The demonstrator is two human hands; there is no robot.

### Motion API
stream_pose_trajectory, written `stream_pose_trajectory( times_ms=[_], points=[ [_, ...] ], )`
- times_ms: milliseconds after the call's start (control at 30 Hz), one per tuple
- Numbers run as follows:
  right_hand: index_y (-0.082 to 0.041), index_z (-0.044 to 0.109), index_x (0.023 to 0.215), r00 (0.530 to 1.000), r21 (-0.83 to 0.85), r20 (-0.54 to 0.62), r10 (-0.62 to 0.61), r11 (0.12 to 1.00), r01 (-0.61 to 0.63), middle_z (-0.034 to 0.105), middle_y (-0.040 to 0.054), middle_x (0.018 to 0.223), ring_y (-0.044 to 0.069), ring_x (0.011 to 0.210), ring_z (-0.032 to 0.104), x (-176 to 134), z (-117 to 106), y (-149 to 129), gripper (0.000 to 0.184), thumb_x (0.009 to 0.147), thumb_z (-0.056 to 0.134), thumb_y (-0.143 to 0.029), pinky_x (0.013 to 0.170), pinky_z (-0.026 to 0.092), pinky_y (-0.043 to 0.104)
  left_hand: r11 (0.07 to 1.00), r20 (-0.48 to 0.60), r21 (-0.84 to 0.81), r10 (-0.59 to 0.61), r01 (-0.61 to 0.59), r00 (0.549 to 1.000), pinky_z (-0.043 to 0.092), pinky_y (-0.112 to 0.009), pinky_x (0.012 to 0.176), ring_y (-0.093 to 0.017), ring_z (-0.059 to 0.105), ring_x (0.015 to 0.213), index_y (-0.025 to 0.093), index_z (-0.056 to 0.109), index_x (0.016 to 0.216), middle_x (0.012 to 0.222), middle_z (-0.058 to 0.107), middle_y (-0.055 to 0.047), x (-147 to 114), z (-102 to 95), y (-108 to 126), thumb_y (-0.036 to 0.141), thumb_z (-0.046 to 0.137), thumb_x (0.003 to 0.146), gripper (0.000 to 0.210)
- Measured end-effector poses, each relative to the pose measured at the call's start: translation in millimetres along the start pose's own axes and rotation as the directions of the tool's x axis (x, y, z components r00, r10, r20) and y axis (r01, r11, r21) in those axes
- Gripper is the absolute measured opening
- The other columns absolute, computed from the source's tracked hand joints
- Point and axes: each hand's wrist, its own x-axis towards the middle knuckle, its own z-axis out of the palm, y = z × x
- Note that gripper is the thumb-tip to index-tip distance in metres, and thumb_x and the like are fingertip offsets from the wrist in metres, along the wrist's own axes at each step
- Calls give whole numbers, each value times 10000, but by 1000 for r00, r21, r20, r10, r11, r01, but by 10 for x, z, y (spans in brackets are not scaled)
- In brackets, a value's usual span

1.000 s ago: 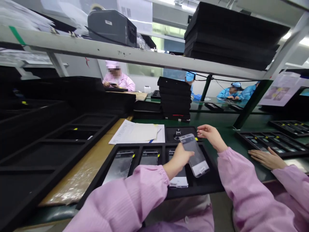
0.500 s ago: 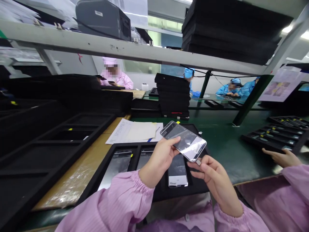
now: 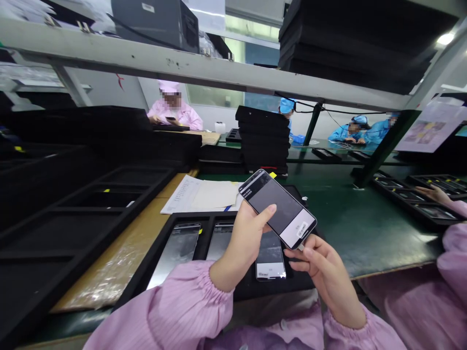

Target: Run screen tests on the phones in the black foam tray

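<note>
My left hand is closed around a smartphone, thumb on its lit screen, tilted above a black tray. The screen is dark with a white lower band and a barcode; a yellow tab sticks out at the top edge. My right hand pinches a small pale plug at the phone's bottom edge; how deep it sits cannot be made out. In the tray lie a phone at the left, a second phone partly behind my left hand, and a third phone beneath the held one.
Papers with a pen lie behind the tray. Large black trays fill the left. A stack of black trays stands at the back. On the right, a co-worker's hand touches trays of phones. A shelf beam crosses above.
The phone has tilted, so the glare has left its screen, and it has shifted slightly. My right hand stays at its bottom edge. At the right, a co-worker's hand and tray have moved farther back.
</note>
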Motion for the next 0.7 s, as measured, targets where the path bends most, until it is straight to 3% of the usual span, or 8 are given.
stream_pose_trajectory(
  times_ms=[200,433,600,700],
  points=[
    [-187,659,755,997,-34,-26,-76,997,75,709,46,772,262,803,753,2,-71,94,399,639,925,-461,616,634,304,997,21,-56,-59,60,998,566,-294,656,-224,696,893,187,585,1150,1101,726,-76,5,-21,-81,270,793,693,508],
    [-204,747,870,994,-80,27,-104,991,106,741,69,815,242,746,747,-13,-81,127,353,693,889,-475,586,642,307,977,35,-97,-188,191,982,558,-266,681,-188,693,862,148,642,990,1094,733,-88,17,-28,-198,238,801,684,357],
    [-219,759,960,986,-173,-28,-167,972,160,737,67,865,231,782,740,-65,-85,137,301,776,835,-445,586,645,291,970,25,-130,-202,204,979,569,-272,684,-195,703,871,155,653,974,1034,744,-68,-34,0,-283,222,799,706,312],
    [-230,751,1021,989,-184,-20,-150,972,143,737,64,904,212,797,736,-91,-105,119,295,810,813,-427,579,635,258,944,0,-163,-290,286,957,576,-264,690,-169,704,814,136,670,953,1028,752,-81,-12,16,-336,143,749,753,215]
  ],
)
